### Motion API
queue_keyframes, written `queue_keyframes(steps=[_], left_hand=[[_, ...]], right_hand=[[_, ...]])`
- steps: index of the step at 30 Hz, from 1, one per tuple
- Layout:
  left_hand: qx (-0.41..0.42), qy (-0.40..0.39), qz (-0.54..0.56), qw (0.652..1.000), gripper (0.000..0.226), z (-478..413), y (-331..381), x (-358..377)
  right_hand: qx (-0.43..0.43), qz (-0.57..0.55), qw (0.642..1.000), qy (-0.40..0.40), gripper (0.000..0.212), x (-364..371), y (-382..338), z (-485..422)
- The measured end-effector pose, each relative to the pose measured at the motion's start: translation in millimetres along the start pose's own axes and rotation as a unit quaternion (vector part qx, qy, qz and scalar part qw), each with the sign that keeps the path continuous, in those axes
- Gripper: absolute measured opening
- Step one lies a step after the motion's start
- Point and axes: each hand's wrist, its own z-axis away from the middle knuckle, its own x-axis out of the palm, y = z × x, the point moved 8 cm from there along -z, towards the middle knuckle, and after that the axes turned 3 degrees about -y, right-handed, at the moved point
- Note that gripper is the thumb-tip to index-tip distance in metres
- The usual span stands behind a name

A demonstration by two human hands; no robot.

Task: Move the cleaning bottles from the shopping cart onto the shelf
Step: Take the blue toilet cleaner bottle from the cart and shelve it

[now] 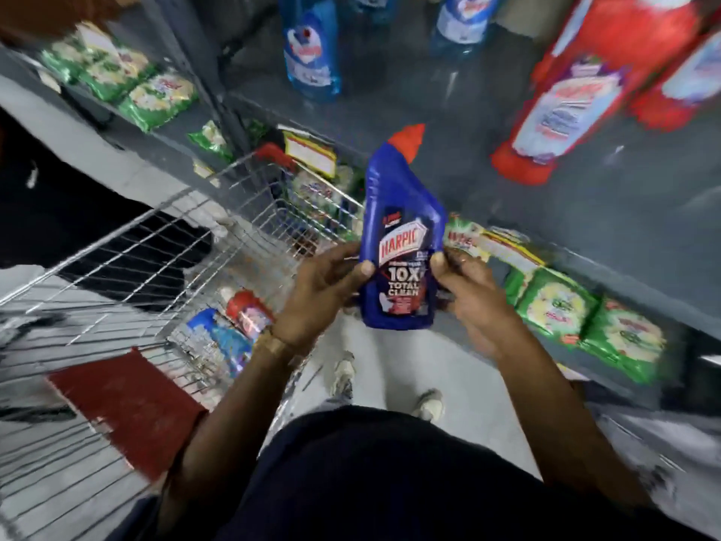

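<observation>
A dark blue Harpic bottle [402,244] with a red cap is upright in front of me, held from both sides. My left hand [324,290] grips its left edge, my right hand [474,296] its right edge. The wire shopping cart [128,263] stands to my left; a red-capped bottle [249,312] and a light blue bottle [226,339] lie in its bottom. On the grey shelf [585,212] ahead stand blue bottles [312,48] at the back and large red bottles [585,91] at the right.
Green detergent packets [585,318] fill the lower shelf at the right, and more green packets [128,83] sit on the shelves at the upper left. A red flap [128,408] lies on the cart near me. My shoes [429,404] stand on the pale floor.
</observation>
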Motion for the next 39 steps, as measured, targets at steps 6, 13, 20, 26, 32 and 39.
queue_keyframes(steps=[6, 13, 20, 26, 32, 39], left_hand=[[-0.009, -0.082, -0.016, 0.996, 0.022, 2.0, -4.3, 85.9], [0.010, -0.174, -0.056, 0.983, 0.026, -8.9, 12.7, 166.3], [0.097, -0.252, -0.063, 0.961, 0.026, -52.0, 34.2, 276.2], [0.161, -0.312, -0.093, 0.932, 0.033, -92.7, 38.5, 379.3], [0.201, -0.304, -0.124, 0.923, 0.029, -120.6, 24.4, 435.0], [0.222, -0.285, -0.131, 0.923, 0.031, -134.6, 18.3, 467.2]], right_hand=[[-0.016, -0.030, 0.995, 0.091, 0.025, -77.7, 3.4, 57.0], [-0.073, -0.056, 0.984, 0.153, 0.027, -139.6, -11.9, 96.9], [-0.194, -0.032, 0.956, 0.217, 0.028, -232.7, -54.9, 117.9], [-0.221, -0.020, 0.928, 0.300, 0.033, -336.3, -67.0, 118.7], [-0.239, 0.026, 0.913, 0.329, 0.030, -388.3, -79.8, 123.2], [-0.262, 0.045, 0.904, 0.336, 0.034, -415.0, -88.2, 127.6]])
